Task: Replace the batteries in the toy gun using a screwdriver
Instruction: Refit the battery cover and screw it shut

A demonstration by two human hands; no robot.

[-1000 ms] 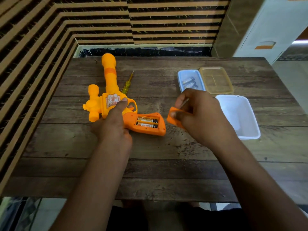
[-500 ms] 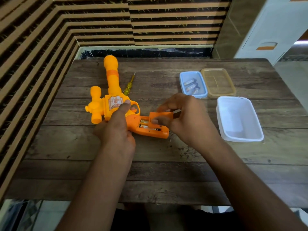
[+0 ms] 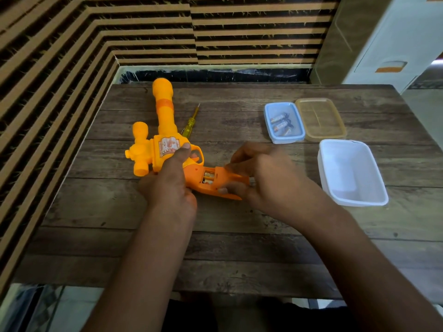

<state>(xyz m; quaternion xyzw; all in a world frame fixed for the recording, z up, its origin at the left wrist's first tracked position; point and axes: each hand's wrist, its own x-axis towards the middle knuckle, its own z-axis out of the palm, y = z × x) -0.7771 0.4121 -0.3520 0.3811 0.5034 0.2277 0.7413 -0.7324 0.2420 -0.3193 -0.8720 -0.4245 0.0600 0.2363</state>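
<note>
A yellow and orange toy gun (image 3: 163, 130) lies on the wooden table (image 3: 239, 248), barrel pointing away from me. My left hand (image 3: 170, 185) presses on its body, thumb on the sticker. My right hand (image 3: 266, 180) holds the orange battery cover (image 3: 230, 177) tilted over the grip's battery compartment, where batteries (image 3: 208, 178) still show. A yellow screwdriver (image 3: 190, 122) lies beside the barrel, partly hidden by the gun.
A small blue box (image 3: 284, 137) holding loose batteries sits at the back right, with an amber lid (image 3: 320, 119) next to it. A white plastic tub (image 3: 352, 173) stands right of my right hand. A striped wall borders the table's left and far sides.
My right hand carried the orange cover from beside the grip leftward onto the battery compartment, now partly covering the batteries. My left hand stayed on the gun.
</note>
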